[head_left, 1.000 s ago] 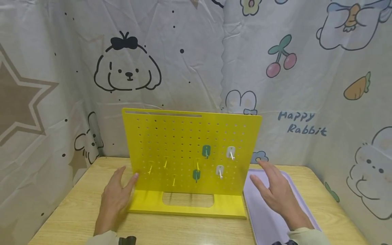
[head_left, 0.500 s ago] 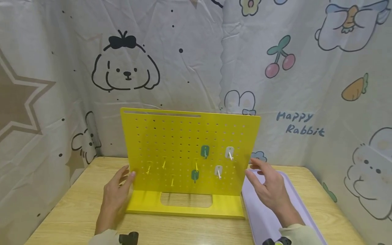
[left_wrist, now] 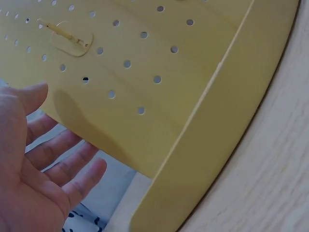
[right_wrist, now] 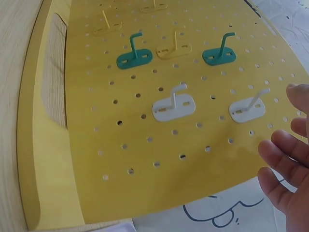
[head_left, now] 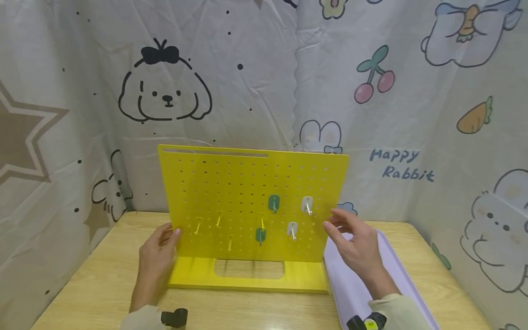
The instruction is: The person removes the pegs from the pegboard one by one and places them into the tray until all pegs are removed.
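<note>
A yellow pegboard (head_left: pixel 222 185) stands upright on its flat base, facing me. Two green hooks (right_wrist: pixel 135 59), two white hooks (right_wrist: pixel 175 110) and several yellow hooks (left_wrist: pixel 72 39) are fixed on it. At the left edge, my left hand (head_left: pixel 156 252) has its thumb toward the front face and its loosely bent fingers reaching behind the board. My right hand (head_left: pixel 363 247) is by the opposite edge, thumb and forefinger apart, the other fingers partly curled. Neither hand holds anything between its fingers.
A lilac tray (head_left: pixel 344 284) lies to the right of the board, partly under my right hand and forearm. Everything stands on a light wooden table (head_left: pixel 247 311). A printed white curtain (head_left: pixel 255 91) hangs behind and at both sides.
The right hand has moved left, up to the board's right edge. The left hand has drawn close to the left edge, its fingers bending more. The view has shifted slightly.
</note>
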A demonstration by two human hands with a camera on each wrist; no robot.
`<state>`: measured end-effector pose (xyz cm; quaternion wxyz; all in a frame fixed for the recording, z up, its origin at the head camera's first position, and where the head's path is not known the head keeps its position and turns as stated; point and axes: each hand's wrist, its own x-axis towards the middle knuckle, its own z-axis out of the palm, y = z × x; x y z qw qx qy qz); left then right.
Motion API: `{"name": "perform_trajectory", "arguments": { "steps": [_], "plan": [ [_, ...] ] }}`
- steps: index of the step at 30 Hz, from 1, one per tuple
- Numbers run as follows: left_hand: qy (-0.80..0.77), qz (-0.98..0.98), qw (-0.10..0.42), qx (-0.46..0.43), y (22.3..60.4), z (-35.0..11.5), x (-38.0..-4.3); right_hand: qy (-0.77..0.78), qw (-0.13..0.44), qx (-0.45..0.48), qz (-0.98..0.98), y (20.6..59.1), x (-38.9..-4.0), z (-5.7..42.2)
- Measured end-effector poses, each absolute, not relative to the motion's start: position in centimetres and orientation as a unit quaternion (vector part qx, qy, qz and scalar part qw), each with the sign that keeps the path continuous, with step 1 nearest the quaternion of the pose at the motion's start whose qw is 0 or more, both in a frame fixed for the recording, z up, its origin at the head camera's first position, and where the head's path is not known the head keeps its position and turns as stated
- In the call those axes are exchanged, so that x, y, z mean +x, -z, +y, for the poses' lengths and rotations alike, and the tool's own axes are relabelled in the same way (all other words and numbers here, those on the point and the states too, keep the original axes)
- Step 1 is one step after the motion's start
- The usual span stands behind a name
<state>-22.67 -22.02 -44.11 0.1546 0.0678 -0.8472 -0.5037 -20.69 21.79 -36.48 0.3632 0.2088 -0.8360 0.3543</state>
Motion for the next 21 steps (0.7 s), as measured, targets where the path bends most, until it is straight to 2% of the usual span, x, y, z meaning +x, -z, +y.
{"name": "perform_trajectory", "arguments": {
  "steps": [5,12,21],
  "plan": [
    [0.516,-0.837,0.162,0.079,44.4,-21.8,-22.8,-0.369,0.355,0.194,-0.837,36.3,-20.7,21.2],
    [0.526,-0.824,0.188,0.097,44.2,-21.4,-23.4,-0.404,0.297,0.155,-0.851,35.8,-21.2,20.2],
    [0.516,-0.827,0.189,0.117,44.5,-21.1,-23.5,-0.477,0.236,0.142,-0.835,35.8,-22.2,19.5]
  ]
}}
